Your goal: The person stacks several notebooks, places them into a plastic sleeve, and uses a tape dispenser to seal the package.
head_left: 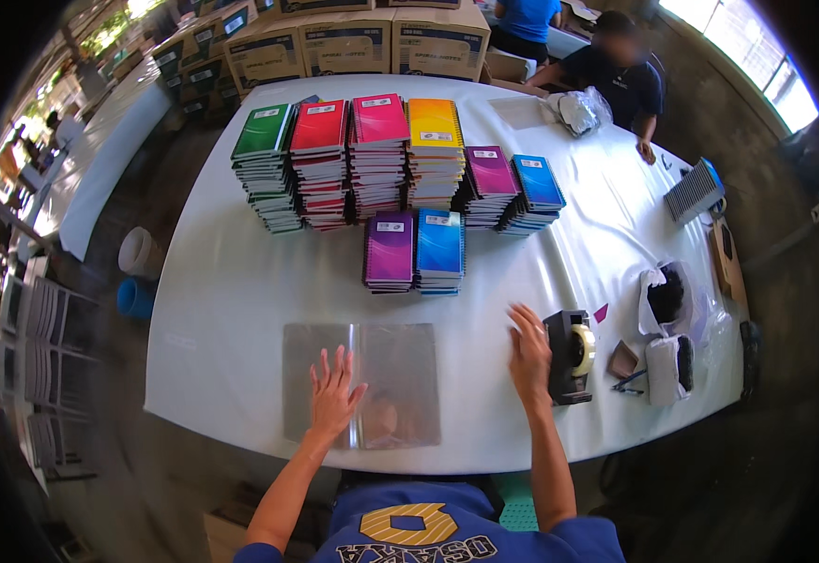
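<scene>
A clear plastic cover sheet (395, 385) lies flat on the white table in front of me, with a bright crease down its middle. My left hand (334, 389) rests on its left half, fingers spread, holding nothing. To the right of the sheet, my right hand (528, 352) hovers or rests by the black tape dispenser (569, 375), fingers stretched forward and nothing seen in them. Beyond the sheet stand two short stacks of spiral notebooks, one purple (389, 246) and one blue (440, 242).
Taller notebook stacks, such as the green one (264, 131), stand farther back. At the right lie a pen (629, 383), a white pouch (665, 371) and a plastic bag (658, 300). Cardboard boxes (345, 45) line the far edge. A person in dark clothing (616, 84) sits at the far right.
</scene>
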The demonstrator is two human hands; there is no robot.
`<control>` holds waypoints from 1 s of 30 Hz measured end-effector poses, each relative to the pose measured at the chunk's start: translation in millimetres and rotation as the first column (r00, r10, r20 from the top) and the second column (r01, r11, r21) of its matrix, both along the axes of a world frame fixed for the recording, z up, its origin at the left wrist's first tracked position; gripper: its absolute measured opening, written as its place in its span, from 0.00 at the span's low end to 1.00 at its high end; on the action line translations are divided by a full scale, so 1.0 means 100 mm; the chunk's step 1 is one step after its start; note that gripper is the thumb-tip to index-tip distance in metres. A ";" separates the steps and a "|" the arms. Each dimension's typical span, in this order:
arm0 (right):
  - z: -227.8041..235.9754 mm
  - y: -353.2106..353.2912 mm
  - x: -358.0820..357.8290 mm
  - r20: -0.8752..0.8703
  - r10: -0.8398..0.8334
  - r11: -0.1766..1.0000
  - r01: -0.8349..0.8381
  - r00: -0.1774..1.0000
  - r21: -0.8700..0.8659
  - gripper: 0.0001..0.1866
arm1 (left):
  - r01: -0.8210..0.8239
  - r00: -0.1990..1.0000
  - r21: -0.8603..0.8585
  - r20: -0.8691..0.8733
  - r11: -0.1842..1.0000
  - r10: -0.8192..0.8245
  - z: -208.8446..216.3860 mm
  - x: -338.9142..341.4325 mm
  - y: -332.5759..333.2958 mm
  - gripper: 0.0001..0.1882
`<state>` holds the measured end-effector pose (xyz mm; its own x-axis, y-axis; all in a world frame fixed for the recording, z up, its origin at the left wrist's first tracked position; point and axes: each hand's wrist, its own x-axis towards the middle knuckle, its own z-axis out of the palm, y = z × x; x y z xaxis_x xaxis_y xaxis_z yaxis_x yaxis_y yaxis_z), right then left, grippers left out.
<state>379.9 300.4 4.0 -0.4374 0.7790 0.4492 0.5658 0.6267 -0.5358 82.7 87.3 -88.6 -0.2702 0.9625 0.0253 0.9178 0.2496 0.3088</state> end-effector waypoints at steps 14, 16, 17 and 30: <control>-0.59 1.03 -1.59 -0.383 -0.216 0.531 -0.222 0.898 -0.818 0.42 | -0.036 0.150 -0.067 0.986 0.997 0.072 -0.23 -1.09 1.86 0.49; -0.71 0.99 -1.53 -0.276 -0.180 0.670 -0.088 0.944 -0.737 0.40 | -0.188 -0.037 -0.178 0.984 0.966 0.174 -0.09 -0.95 1.86 0.39; -0.66 0.91 -1.73 -0.296 -0.154 0.652 -0.128 0.943 -0.748 0.44 | -0.193 -0.034 -0.179 0.984 0.965 0.176 -0.06 -1.05 1.78 0.39; -0.95 1.37 -1.29 -0.196 -0.220 0.621 -0.017 0.956 -0.783 0.44 | -0.327 -0.074 -0.195 0.981 0.925 0.181 -0.07 -1.42 1.61 0.32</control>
<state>251.4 437.3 -90.7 -0.2993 0.9181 -0.2598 0.3723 -0.1383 -0.9177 -59.7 248.6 -95.1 -0.3187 0.8326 -0.4529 -0.4408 0.2928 0.8485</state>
